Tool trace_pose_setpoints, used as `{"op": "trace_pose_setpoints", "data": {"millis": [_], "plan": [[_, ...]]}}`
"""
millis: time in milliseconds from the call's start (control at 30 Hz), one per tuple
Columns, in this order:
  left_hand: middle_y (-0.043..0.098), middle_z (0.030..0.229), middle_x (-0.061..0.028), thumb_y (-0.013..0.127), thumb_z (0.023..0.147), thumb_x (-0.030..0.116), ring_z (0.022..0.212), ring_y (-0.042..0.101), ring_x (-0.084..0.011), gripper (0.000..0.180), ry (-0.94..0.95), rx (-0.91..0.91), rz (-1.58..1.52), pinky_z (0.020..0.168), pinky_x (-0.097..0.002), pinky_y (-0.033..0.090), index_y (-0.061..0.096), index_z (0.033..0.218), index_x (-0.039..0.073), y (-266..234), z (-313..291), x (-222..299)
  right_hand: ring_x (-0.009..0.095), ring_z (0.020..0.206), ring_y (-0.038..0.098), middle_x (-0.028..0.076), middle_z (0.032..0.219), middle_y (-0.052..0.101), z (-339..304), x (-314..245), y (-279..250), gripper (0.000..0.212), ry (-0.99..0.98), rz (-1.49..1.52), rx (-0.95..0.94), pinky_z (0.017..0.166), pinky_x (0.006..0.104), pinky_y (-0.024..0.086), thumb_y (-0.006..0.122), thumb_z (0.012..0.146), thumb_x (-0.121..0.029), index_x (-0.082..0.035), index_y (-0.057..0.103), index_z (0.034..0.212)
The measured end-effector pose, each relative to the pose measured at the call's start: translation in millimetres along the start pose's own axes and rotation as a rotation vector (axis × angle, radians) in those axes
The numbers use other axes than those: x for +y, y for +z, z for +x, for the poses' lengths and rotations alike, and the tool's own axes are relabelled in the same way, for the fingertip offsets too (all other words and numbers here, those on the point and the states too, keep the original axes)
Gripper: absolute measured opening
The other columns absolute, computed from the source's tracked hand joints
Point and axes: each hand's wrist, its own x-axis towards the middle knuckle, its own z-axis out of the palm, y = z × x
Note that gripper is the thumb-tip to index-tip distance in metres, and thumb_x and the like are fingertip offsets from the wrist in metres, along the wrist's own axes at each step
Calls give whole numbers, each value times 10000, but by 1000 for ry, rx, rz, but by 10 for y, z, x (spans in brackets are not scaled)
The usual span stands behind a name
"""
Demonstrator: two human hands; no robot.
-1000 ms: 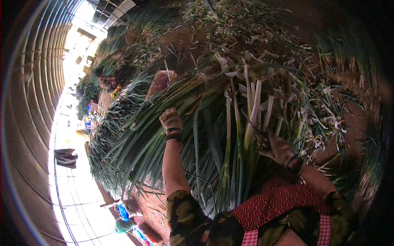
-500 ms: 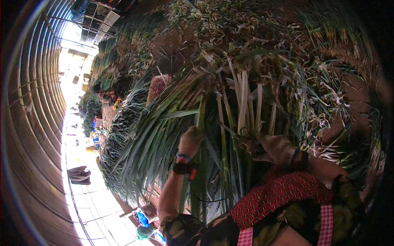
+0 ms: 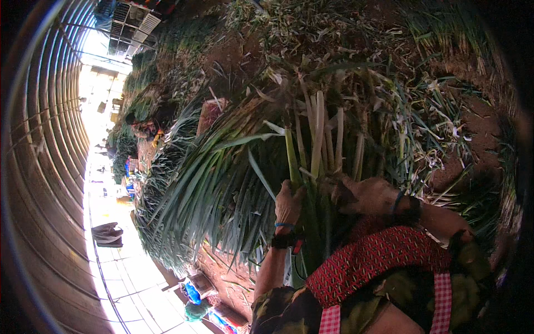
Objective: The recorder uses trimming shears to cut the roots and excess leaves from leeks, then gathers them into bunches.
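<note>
A large heap of green onions lies before me, the long leaves fanning to the left. Several pale stalks stand out from its middle, pointing away from me. My left hand is closed around a thick green onion stalk at the near side of the heap. Just to its right, my right hand is closed too, close against the stalks. Half a second ago a thin metal tool, like scissors, showed in it; now the fingers and shade mostly hide that tool.
Stripped leaves and peelings litter the brown soil to the right. More onions are piled at the far right and far left. A reddish block sits behind the heap. Another person is at the left, below a ribbed curved wall.
My left hand has moved right and slightly nearer, onto a stalk beside my right hand. Leaves swung off my left forearm. The metal tool has dropped out of clear sight; my right hand shifted slightly left.
</note>
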Motion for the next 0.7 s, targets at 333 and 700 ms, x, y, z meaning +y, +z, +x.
{"op": "trace_pose_setpoints", "data": {"millis": [333, 700], "plan": [[671, 1011, -246, 606, 900, 381, 980, 645, -430, 446, -84, -19, 27, 810, -479, 488, 536, 1141, 12, 24, -244, 99, 383, 830, 671, 249, 861, 663, 418, 128, -55, 861, 92, -235, 116, 734, 480, 540, 588, 894, -532, 62, 273, 1432], [674, 1030, -236, 610, 914, 380, 974, 650, -419, 456, -31, -70, -88, 803, -475, 494, 547, 1218, 45, 62, -332, -81, 317, 637, 631, 204, 694, 608, 1156, 618, -193, 986, 143, -432, 274, 564, 458, 509, 582, 886, -613, 107, 244, 1467]]}}
